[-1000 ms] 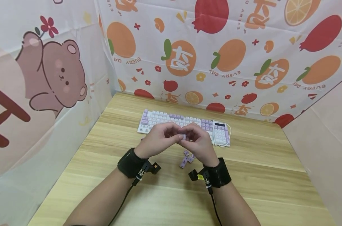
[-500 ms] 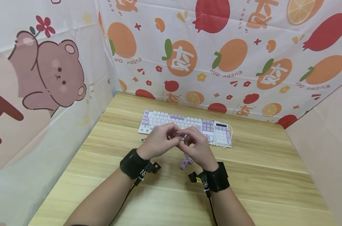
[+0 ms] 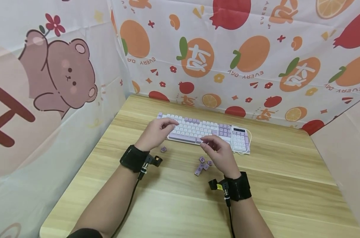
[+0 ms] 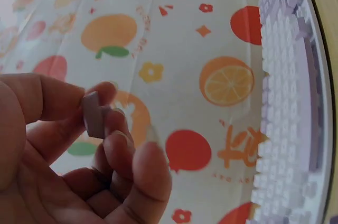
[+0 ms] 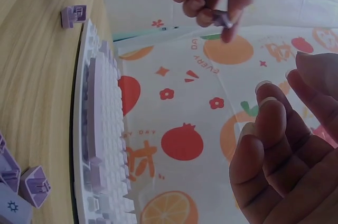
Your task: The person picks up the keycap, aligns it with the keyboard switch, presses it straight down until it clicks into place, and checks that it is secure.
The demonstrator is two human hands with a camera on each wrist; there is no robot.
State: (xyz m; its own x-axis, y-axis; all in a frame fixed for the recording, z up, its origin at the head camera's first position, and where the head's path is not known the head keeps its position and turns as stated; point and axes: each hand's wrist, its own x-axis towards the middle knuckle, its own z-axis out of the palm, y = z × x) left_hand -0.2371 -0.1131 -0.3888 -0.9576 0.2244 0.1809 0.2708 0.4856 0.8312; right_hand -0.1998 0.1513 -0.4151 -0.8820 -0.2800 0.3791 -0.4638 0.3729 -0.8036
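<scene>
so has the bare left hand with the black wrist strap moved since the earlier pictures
Yes: in the head view, the bare left hand has shifted toward the left end of the white-and-lilac rectangular keyboard, away from the bare right hand.

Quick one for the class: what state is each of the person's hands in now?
Left hand: closed, pinching a small purple keycap.
Right hand: open, fingers loosely bent, nothing visible held.
</scene>
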